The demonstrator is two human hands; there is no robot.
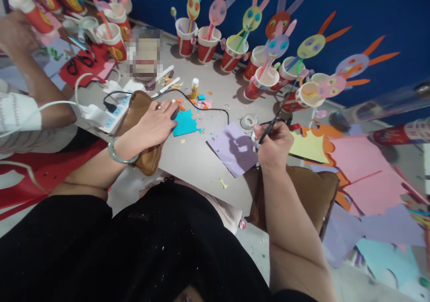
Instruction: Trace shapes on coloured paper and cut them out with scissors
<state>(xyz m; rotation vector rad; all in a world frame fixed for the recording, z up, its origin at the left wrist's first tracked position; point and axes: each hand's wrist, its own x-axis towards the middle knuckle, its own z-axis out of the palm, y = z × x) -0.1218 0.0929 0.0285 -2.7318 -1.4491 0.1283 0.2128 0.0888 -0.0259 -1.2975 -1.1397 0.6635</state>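
Note:
My left hand (163,118) lies over the edge of a brown cushion (146,156). Its loosely bent fingers reach the left side of a bright blue paper piece (185,123) with a jagged edge. Closed above the table, my right hand (274,146) grips a slim black tool (268,131) that points up and away. Whether it is scissors or a pen-like tool I cannot tell. A purple paper sheet (231,152) lies just left of this hand, with the hand's shadow on it. Behind it sits a roll of clear tape (249,121).
Paper cups with rabbit-faced spoons (235,53) line the blue wall. A glue stick (195,88), paper scraps, a black cable and a white power strip (116,112) lie around. Coloured sheets (372,176) pile up at right. Another person's arm (43,78) is at left, near black-handled scissors (79,63).

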